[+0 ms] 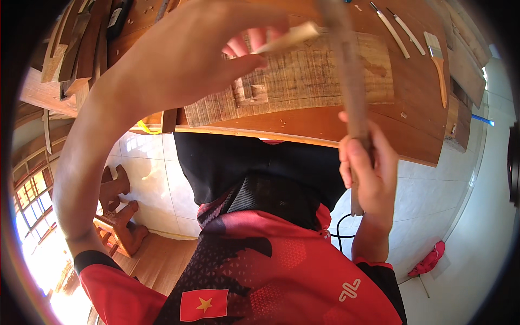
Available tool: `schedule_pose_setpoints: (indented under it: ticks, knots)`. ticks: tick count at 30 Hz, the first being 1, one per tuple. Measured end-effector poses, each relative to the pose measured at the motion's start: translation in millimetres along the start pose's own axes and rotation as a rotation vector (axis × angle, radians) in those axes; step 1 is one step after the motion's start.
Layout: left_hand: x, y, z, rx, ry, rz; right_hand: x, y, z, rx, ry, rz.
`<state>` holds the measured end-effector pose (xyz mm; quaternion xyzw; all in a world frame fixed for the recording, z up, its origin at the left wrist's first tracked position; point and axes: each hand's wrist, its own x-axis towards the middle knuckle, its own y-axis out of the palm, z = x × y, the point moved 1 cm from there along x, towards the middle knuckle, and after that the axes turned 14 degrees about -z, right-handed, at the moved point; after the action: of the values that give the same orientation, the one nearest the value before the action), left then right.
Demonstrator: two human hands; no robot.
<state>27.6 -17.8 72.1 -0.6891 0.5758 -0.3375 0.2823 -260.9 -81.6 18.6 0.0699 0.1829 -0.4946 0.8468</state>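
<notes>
My left hand (238, 40) reaches over the table from the left, its fingers closed around a pale wooden handle (295, 38). The working end of that tool is hidden by the hand. On the right, my right hand (371, 168) grips the lower part of a long, thick wooden stick (348, 81), which rises past the top of the picture and is slightly blurred. Beneath both hands lies a rough-grained wooden board (303, 81) with a curved near edge. A small recess (250, 93) is cut into its left part, close below my left hand.
The brown wooden table (414, 119) carries two slim white-handled tools (394, 33) and a paintbrush (437, 67) at the right. Wood strips (81, 49) are stacked at the far left. Wood chips dot the tabletop. A carved wooden stool (122, 227) stands on the floor at left.
</notes>
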Motion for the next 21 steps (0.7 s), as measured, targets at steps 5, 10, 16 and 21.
schedule_pose_setpoints:
  ticks: [5,10,16,21]
  knots:
    - [-25,-15,28,0.01,-0.003,-0.25,4,14,0,-0.16,-0.195,-0.012]
    - [-53,-16,43,0.281,0.24,-0.14,17,31,15,-0.134,-0.27,0.005]
    - [-44,13,37,0.248,0.068,-0.231,33,36,30,-0.243,-0.314,0.006]
    - [-42,13,40,0.223,0.06,-0.213,50,31,34,-0.171,-0.269,-0.011]
